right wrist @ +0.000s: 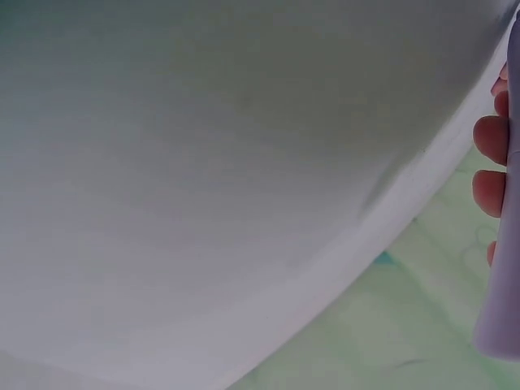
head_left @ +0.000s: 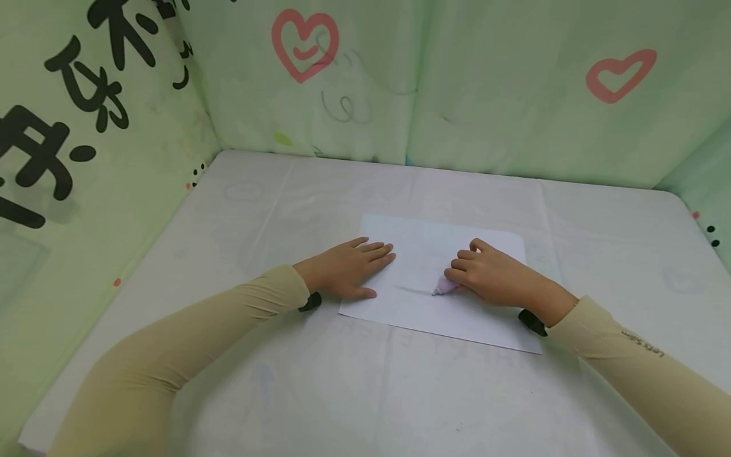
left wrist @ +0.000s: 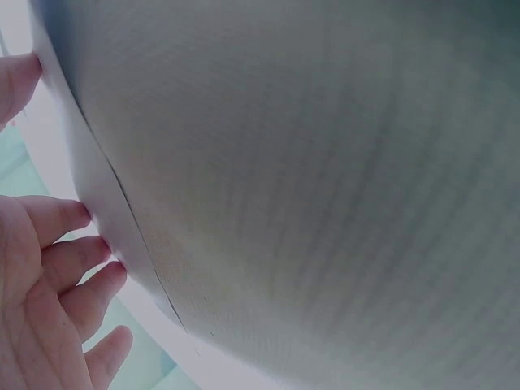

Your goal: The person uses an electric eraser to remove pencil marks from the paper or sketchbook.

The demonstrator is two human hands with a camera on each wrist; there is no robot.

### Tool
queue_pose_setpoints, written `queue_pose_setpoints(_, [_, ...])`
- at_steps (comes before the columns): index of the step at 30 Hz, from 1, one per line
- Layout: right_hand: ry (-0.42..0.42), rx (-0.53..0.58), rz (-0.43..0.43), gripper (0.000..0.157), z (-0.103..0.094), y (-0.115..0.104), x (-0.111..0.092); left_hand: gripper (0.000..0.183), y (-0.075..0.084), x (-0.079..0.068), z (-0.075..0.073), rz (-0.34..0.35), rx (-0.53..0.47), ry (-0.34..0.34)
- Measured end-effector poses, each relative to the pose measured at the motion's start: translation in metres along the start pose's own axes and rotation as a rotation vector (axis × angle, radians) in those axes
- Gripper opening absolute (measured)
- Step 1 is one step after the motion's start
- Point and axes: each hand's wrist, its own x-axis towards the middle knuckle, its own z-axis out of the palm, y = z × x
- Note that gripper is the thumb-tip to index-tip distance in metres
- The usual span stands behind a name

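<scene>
A sheet of white paper lies on the white-covered table. My left hand rests on the paper's left part with its fingers spread and straight; the left wrist view shows these fingertips at the paper's edge. Over the paper's middle, my right hand grips a lilac pen-shaped tube, its narrow tip down at the sheet. The tube's thick smooth body appears in the right wrist view with fingertips curled round it; its exact kind cannot be told. A faint grey streak runs left from the tip.
The table has a pale cloth with creases. Green fabric walls with red hearts and dark lettering stand behind it and at the sides. A dark wrist device sits under the left wrist, another under the right.
</scene>
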Motion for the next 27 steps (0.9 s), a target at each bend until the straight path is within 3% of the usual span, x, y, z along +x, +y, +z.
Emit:
queue_pose_setpoints(6, [-0.039,0.010,0.005,0.024,-0.0010,-0.0005,-0.0017,0.074,0.0004,0.0001,-0.0006,0.003,-0.004,0.000])
queue_pose_setpoints(14, [-0.009,-0.005,0.006,0.028,-0.0019,0.0024,0.0005,0.074,0.0000,0.0007,-0.0009,-0.008,0.002,-0.014])
queue_pose_setpoints(27, [-0.056,-0.009,-0.011,0.027,-0.0075,0.0029,0.0014,0.075,-0.0029,0.0020,0.0022,-0.004,-0.002,-0.010])
